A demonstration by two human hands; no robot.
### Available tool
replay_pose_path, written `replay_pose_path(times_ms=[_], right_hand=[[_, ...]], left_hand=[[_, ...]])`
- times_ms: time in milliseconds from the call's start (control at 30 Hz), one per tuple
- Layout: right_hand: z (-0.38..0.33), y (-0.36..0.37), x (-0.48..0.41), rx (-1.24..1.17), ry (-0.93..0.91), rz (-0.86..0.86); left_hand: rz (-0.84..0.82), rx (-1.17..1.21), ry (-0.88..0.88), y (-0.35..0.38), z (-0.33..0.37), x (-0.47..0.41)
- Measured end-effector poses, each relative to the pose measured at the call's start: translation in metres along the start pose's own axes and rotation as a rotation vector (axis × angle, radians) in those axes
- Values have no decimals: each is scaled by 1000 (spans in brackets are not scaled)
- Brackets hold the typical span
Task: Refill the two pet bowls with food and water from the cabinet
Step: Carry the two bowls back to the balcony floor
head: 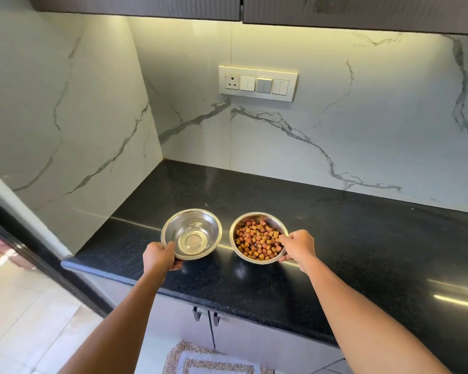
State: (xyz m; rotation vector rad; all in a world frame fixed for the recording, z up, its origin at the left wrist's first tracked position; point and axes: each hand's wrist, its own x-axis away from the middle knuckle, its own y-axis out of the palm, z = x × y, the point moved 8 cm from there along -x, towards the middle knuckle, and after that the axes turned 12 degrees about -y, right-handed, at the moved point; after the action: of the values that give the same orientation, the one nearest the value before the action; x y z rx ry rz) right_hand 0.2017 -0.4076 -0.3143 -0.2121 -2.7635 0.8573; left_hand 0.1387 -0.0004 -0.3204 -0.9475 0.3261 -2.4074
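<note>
Two steel pet bowls are side by side near the front of the black counter [335,238]. The left bowl [197,225] holds clear water. The right bowl [243,225] is filled with brown and reddish kibble [257,241]. My left hand [158,256] grips the near-left rim of the water bowl, thumb over the edge. My right hand [299,245] grips the right rim of the food bowl, fingers under it. Whether the bowls rest on the counter or are slightly lifted cannot be told.
White marble-look walls enclose the counter's back and left corner. A switch and socket panel [258,83] is on the back wall. Dark upper cabinets [335,9] hang overhead. Lower cabinet doors with two handles [206,315] sit under the counter, and a mat [200,360] lies on the floor.
</note>
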Motion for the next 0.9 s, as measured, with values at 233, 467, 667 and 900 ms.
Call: replay_pose_path(times_ms=[233,467,667,900], right_hand=[[-43,37,23,0,-98,-51],[-88,94,65,12,-170,-148],[-119,159,114,23,-217,-206],[-151,257,174,22,-271,-352]], left_hand=[[114,54,13,-72,-25,16],[161,152,26,-156,-64,26],[217,170,15,-237,-119,34],[280,222,-48,-327,-202,45]])
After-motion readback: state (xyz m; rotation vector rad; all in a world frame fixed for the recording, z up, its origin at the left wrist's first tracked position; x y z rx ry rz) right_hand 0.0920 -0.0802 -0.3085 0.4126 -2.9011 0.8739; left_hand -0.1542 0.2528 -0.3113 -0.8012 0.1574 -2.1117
